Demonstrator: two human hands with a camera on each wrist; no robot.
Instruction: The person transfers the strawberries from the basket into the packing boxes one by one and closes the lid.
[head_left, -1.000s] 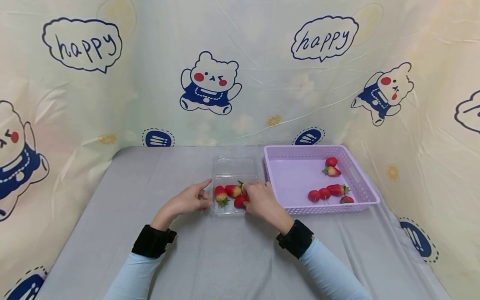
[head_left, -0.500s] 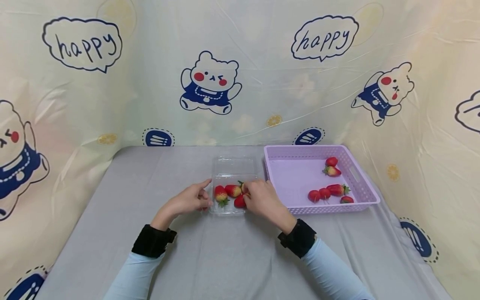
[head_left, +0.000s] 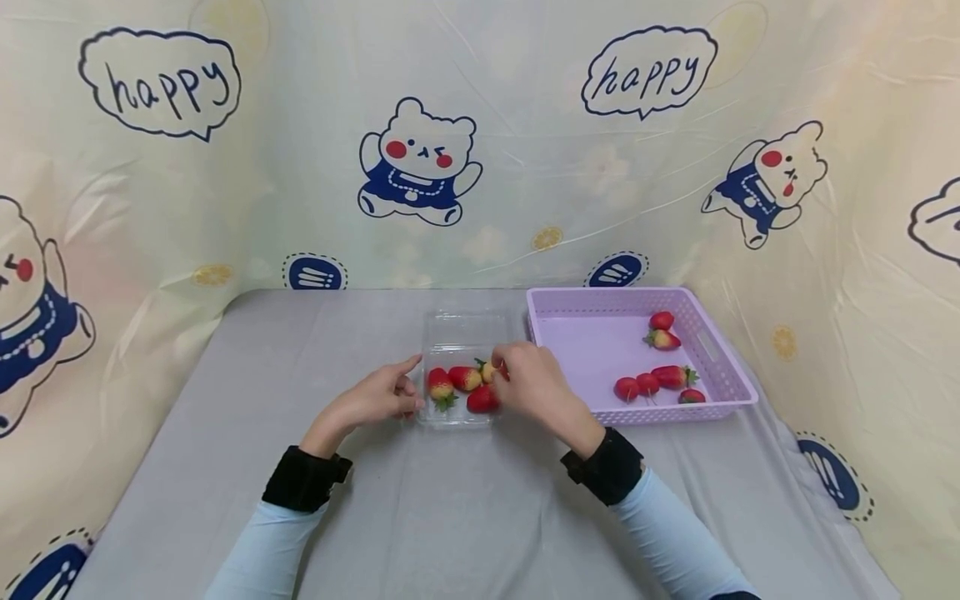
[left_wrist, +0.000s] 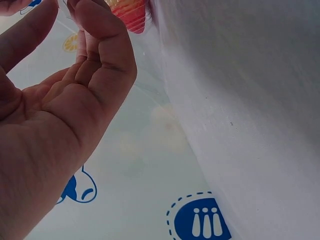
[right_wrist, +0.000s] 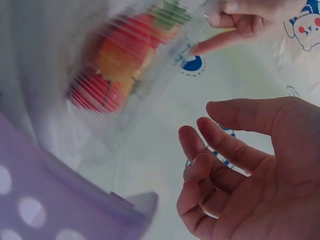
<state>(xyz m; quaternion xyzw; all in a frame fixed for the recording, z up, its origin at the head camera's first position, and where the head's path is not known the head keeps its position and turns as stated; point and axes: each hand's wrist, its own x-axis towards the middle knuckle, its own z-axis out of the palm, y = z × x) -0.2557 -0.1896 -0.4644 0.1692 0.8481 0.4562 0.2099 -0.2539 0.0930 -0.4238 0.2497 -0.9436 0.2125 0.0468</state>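
A clear plastic clamshell box [head_left: 456, 421] stands on the grey cloth with its lid [head_left: 467, 327] laid back behind it. Several strawberries [head_left: 439, 385] lie inside; through its ridged wall they show in the right wrist view as a red and yellow strawberry [right_wrist: 125, 47]. My left hand [head_left: 378, 393] pinches the box's left edge, its index finger stretched along the side. In the left wrist view, thumb and fingers meet near the top edge. Over the box's right side hovers my right hand [head_left: 536, 385]. Its fingers are loosely bent, with nothing between them in the right wrist view.
A lilac basket [head_left: 536, 304] with perforated walls stands just right of the box. Inside are several more strawberries, such as a strawberry [head_left: 670, 377] near the front and a paler strawberry [head_left: 663, 339] farther back. A printed curtain [head_left: 517, 200] rises behind the table.
My right hand has let go of a strawberry at the box's right side and drawn up and slightly right. My left hand has stayed on the box's left edge.
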